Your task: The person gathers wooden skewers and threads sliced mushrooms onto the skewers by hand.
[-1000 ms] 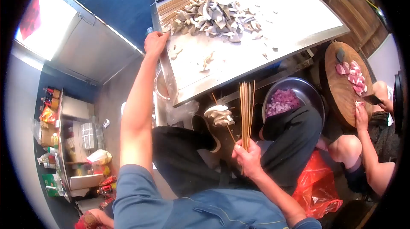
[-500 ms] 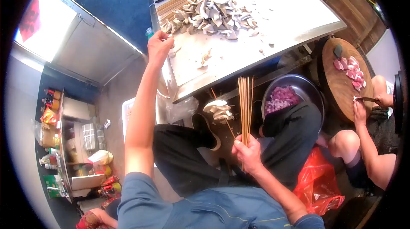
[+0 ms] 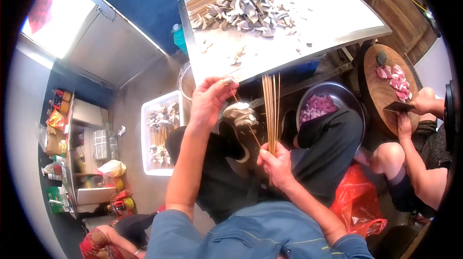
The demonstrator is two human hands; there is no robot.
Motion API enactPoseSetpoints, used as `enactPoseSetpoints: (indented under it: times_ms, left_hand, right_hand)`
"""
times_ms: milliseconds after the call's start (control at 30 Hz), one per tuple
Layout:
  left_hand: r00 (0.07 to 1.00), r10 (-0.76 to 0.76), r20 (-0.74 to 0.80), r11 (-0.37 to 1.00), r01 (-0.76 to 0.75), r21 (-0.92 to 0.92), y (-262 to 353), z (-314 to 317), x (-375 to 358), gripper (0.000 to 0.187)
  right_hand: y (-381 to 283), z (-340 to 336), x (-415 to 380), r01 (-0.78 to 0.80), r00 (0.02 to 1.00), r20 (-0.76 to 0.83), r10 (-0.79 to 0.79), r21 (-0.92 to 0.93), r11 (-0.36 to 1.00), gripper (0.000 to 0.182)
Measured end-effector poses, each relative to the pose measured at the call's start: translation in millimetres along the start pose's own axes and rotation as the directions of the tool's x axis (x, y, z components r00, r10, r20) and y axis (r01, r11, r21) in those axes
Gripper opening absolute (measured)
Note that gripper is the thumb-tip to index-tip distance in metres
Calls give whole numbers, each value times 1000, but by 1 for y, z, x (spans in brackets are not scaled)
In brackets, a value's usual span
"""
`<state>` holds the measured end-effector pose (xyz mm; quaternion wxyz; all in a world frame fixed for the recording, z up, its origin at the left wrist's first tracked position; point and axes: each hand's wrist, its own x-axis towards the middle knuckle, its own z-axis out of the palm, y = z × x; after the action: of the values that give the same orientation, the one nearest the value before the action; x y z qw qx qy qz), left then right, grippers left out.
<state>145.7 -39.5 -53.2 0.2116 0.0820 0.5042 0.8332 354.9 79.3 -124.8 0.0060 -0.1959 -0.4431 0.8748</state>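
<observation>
My left hand [image 3: 211, 99] pinches a small grey-white piece [image 3: 228, 81] at the upper tip of a wooden skewer. Several pale slices [image 3: 240, 113] are threaded on that skewer, just below the fingers. Its lower end runs to my right hand [image 3: 277, 163], closed around a bundle of thin bare skewers [image 3: 271, 109] that point upward. On the white table [image 3: 308, 27] lies a heap of grey-white slices [image 3: 246, 13], beside loose bare skewers [image 3: 193, 5] at its left edge.
A white tray [image 3: 144, 148] of loaded skewers stands on the floor at left. A metal bowl [image 3: 354, 96] of chopped purple pieces sits near my right knee. At right, another person cuts pink meat [image 3: 399, 83] with a knife [image 3: 398, 107] on a round board [image 3: 374, 83].
My left hand has moved from the table's left edge down and right to the tip of the loaded skewer. The view has shifted, uncovering the white tray. The other person's knife has moved.
</observation>
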Motion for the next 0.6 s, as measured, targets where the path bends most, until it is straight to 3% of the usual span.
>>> enactPoseSetpoints:
  times_ms: [233,600]
  left_hand:
    - [999,-26,-19,996,24,-87,-6,4,-21,5]
    - [1000,19,24,1000,-19,10,-7,6,-20,4]
  right_hand:
    - [2,1,-2,5,1000,6,-5,-6,1000,12]
    - [0,-2,-3,-10,1000,21,10,-6,1000,11]
